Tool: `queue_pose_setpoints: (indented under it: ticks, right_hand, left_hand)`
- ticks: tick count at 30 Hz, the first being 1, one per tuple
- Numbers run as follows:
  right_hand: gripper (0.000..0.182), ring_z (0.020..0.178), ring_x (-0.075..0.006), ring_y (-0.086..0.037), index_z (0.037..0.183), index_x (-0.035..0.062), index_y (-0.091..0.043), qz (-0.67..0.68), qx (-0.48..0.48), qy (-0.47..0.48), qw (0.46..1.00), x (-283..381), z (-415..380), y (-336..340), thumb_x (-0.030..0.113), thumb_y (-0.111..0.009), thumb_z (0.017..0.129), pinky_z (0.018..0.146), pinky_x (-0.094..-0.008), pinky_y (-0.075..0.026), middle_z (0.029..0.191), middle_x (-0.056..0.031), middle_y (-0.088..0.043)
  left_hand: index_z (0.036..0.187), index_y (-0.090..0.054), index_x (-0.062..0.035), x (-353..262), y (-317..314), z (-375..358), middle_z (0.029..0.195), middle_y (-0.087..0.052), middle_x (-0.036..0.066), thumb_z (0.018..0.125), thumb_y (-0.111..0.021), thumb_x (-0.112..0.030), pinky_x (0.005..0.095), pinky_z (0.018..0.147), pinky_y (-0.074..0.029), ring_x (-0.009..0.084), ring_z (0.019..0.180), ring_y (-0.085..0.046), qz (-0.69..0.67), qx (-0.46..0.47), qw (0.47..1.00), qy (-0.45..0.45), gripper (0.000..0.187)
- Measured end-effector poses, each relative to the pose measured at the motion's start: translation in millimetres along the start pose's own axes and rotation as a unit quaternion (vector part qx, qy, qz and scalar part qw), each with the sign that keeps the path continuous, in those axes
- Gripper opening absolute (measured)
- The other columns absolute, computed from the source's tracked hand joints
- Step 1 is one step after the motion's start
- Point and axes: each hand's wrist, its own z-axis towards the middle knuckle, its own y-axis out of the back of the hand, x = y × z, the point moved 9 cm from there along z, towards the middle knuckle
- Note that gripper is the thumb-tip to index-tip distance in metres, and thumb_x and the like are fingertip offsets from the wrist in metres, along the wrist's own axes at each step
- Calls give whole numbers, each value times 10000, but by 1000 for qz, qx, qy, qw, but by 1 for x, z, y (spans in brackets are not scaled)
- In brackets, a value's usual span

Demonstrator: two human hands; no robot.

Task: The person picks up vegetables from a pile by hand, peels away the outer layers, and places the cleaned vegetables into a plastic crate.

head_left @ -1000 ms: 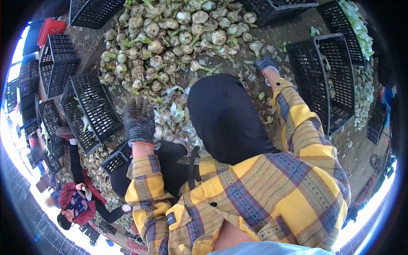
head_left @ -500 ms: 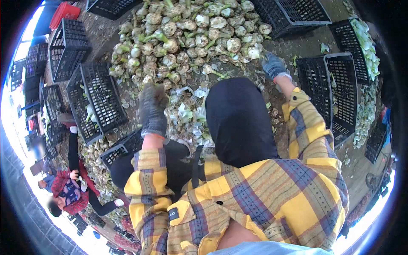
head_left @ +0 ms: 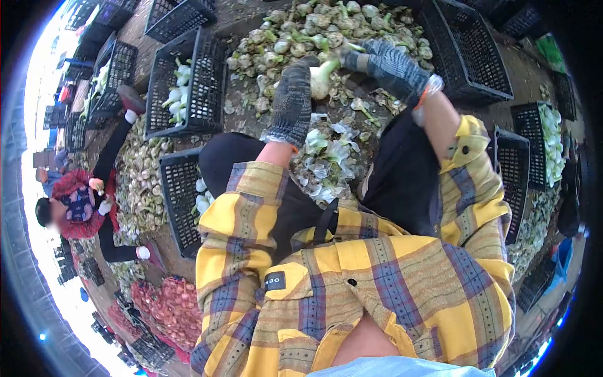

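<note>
A peeled white bulb with a short green stem [head_left: 322,78] is between my two gloved hands. My left hand [head_left: 291,100], in a grey knit glove, has its fingers closed round the bulb's left side. At the stem's upper end, my right hand [head_left: 392,68] has its fingers bent together; what they pinch is too small to make out. Just beyond is a heap of unpeeled bulbs [head_left: 339,25]. Loose white and green peelings [head_left: 326,154] lie on the ground between my legs.
Black crates stand at the left [head_left: 188,81], near my left knee [head_left: 179,201] and at the upper right [head_left: 468,53]. Another crate with pale green stalks [head_left: 540,141] is at the right. A co-worker [head_left: 78,201] sits at the far left beside more bulbs [head_left: 139,182].
My hands have come together in front of the heap, and a peeled bulb now shows between them. The view has turned, shifting the crates and the co-worker.
</note>
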Motion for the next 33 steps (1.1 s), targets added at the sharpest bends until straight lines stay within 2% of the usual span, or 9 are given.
queue_pose_setpoints:
  ticks: [1, 4, 8, 9, 12, 18, 24, 27, 33]
  right_hand:
    - [360, 598, -116, -567, 944, 21, -579, 121, -52, -10, 991, -8, 3, -7, 347, -585, 790, 531, -235, -472, 790, -56, -595]
    - [363, 589, -102, -550, 937, 16, -582, 152, -55, -18, 987, -37, 10, -28, 351, -578, 796, 516, -219, -455, 777, -52, -585]
    - [383, 575, -82, -524, 918, -6, -586, 90, -87, -22, 992, -33, 0, -42, 353, -593, 786, 508, -202, -437, 732, -29, -578]
    - [371, 579, -81, -524, 910, -14, -592, 38, -76, -26, 996, -38, 4, -41, 330, -613, 775, 514, -211, -447, 730, -29, -579]
    - [348, 585, -91, -528, 890, -20, -596, 100, -69, 5, 993, -38, 3, -44, 306, -620, 772, 522, -226, -458, 719, -45, -582]
    - [334, 593, -102, -519, 774, -10, -603, 43, -55, 18, 997, -42, 5, -43, 317, -554, 824, 552, -245, -428, 662, -45, -577]
    - [286, 624, -97, -511, 865, -31, -590, -43, -45, 22, 998, -39, 3, -40, 249, -538, 839, 584, -259, -431, 713, -42, -591]
    - [271, 664, -104, -507, 910, -30, -580, -56, -55, 90, 993, -33, 3, -37, 227, -535, 837, 617, -273, -432, 752, -49, -601]
    - [264, 720, -180, -548, 963, -32, -568, -129, -44, 71, 988, -35, 0, -38, 190, -523, 828, 674, -289, -433, 853, -113, -622]
  left_hand:
    - [1089, -475, 6, 10, 10, 3, 1028, -503, 118, 920, -309, -324, 278, 761, -441, 170, 877, -530, -43, -34, 998, 30, 406]
    - [1085, -474, 28, 22, 37, 4, 1049, -506, 148, 923, -293, -314, 318, 822, -409, 204, 931, -513, 51, -124, 990, -34, 419]
    - [1100, -486, 23, -7, 28, -8, 1079, -523, 162, 905, -389, -269, 323, 888, -366, 234, 985, -504, 82, -107, 978, -160, 364]
    - [1086, -485, 23, -11, 24, -11, 1084, -509, 166, 916, -328, -308, 329, 905, -350, 243, 1023, -479, 183, -103, 964, -162, 404]
    - [1071, -519, 0, -11, 25, -13, 1039, -550, 149, 891, -426, -272, 320, 864, -381, 230, 964, -517, 183, -112, 962, -167, 339]
    - [1048, -533, -4, -5, 23, -15, 1018, -563, 146, 882, -442, -264, 319, 846, -391, 232, 943, -530, 191, -99, 964, -158, 322]
    - [1036, -536, -3, -4, 20, -16, 987, -577, 136, 877, -454, -258, 318, 815, -408, 229, 902, -544, 222, -98, 957, -160, 311]
    - [1032, -539, -3, 0, 20, -15, 977, -580, 138, 874, -461, -260, 319, 804, -414, 229, 891, -548, 200, -103, 960, -168, 312]
    - [1015, -547, -7, 8, 22, -12, 969, -576, 156, 877, -443, -270, 325, 814, -408, 247, 888, -549, 211, -115, 956, -167, 314]
